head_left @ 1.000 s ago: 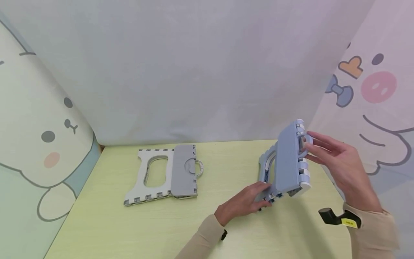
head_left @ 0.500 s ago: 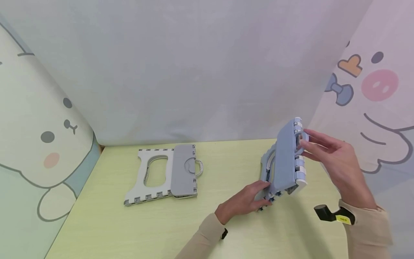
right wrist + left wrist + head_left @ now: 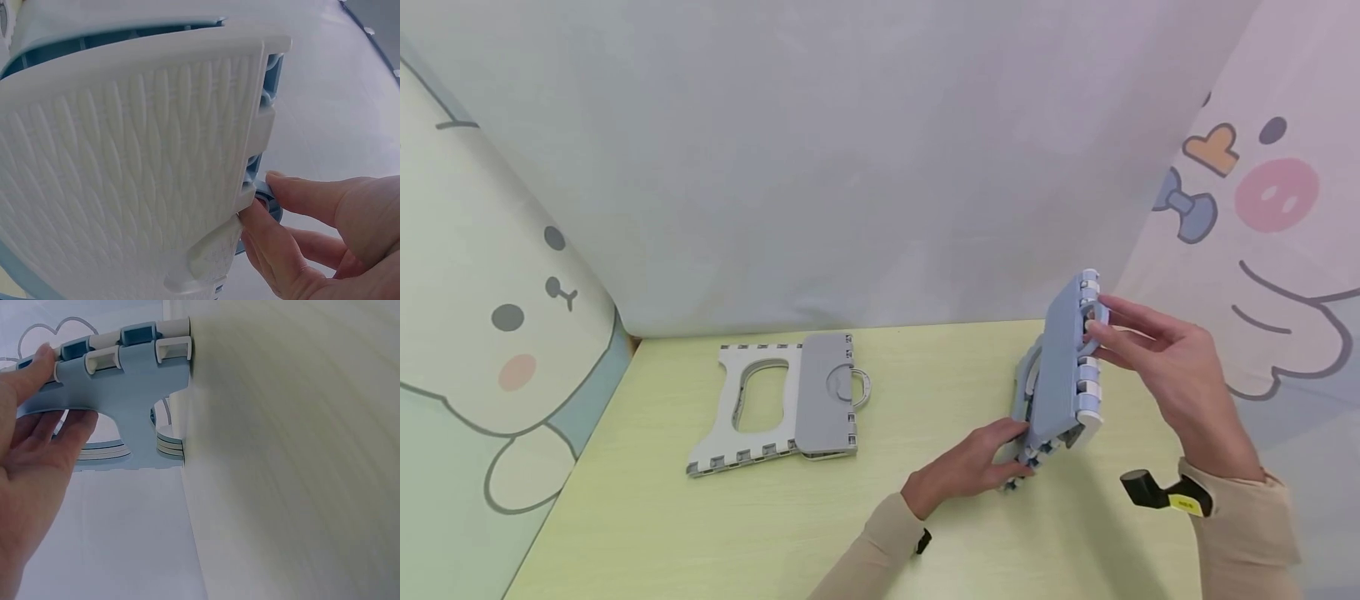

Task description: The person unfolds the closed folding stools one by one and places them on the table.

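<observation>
A blue and white folding step stool stands tilted at the right of the table in the head view, with its panels partly folded together. My left hand grips its lower blue leg panel, thumb on the hinged edge and fingers through the cut-out. The panel's end appears to meet the tabletop in the left wrist view. My right hand pinches the blue carry handle at the upper right edge. In the right wrist view, a white woven-textured panel of the stool faces the camera.
A grey and white folding stool lies folded flat on the left part of the pale yellow-green table, its handle pointing right. A pale cloth wall rises behind the table, with cartoon-printed sheets at both sides.
My right hand has moved slightly left and up with the handle. The blue stool's panels have swung closer together. My left hand has stayed almost in place.
</observation>
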`<state>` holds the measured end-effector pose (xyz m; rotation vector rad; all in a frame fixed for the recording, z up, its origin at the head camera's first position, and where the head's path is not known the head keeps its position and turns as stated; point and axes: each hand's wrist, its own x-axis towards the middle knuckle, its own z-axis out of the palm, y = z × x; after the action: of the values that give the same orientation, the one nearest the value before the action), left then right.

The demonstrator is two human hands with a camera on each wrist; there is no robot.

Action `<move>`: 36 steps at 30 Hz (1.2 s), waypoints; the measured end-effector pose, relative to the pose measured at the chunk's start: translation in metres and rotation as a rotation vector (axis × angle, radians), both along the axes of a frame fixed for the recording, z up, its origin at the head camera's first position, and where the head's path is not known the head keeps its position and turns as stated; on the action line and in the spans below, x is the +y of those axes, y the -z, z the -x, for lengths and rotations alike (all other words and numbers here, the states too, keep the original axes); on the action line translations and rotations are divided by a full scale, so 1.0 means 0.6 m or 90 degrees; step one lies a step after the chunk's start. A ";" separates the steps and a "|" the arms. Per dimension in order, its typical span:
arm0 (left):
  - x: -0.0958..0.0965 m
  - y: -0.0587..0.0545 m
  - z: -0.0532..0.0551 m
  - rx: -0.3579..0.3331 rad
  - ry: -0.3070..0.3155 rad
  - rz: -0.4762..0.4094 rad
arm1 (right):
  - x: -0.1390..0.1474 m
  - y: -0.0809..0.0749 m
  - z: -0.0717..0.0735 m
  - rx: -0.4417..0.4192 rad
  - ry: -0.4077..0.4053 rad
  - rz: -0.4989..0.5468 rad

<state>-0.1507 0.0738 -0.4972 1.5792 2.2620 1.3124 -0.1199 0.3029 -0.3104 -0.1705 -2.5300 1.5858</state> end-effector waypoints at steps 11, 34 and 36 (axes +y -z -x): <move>0.003 -0.003 -0.001 -0.015 -0.005 0.003 | -0.007 -0.001 0.008 0.044 -0.013 0.061; -0.001 0.007 -0.001 -0.034 -0.003 -0.026 | -0.009 -0.001 -0.012 0.034 0.001 -0.017; -0.003 0.007 -0.001 -0.041 0.000 -0.029 | -0.008 0.001 -0.014 0.043 -0.006 -0.013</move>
<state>-0.1504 0.0723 -0.5016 1.5286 2.2094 1.4028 -0.1113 0.2984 -0.3112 -0.1019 -2.4986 1.5417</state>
